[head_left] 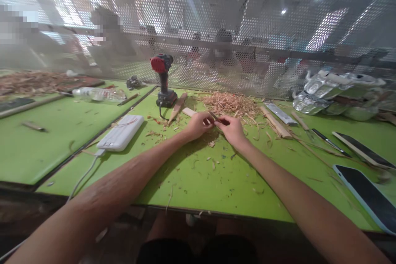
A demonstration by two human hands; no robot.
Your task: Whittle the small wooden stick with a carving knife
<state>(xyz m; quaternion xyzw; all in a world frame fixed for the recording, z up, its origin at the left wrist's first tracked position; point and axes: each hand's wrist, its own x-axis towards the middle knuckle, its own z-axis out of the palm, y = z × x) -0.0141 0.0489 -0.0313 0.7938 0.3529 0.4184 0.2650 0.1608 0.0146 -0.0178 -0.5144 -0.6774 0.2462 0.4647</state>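
My left hand (pixel 199 126) and my right hand (pixel 232 132) meet above the middle of the green table, both with fingers pinched closed. Between their fingertips is a small thin brown strip (pixel 214 116), mostly covered by the fingers; its material is hard to make out. A pale flat wooden piece (pixel 188 111) lies just beyond my left hand. Past my right hand is a heap of curled brown shavings (pixel 230 103). Small chips (pixel 212 144) are scattered on the tabletop under and in front of both hands.
A red and black cordless drill (pixel 163 80) stands at the back. To the left lie a white power bank (pixel 122 132) with a cable and a plastic bottle (pixel 99 94). Rightward are a wooden stick (pixel 275 121), a phone (pixel 365 198) and foil packages (pixel 324 90). A perforated screen (pixel 198 62) borders the back.
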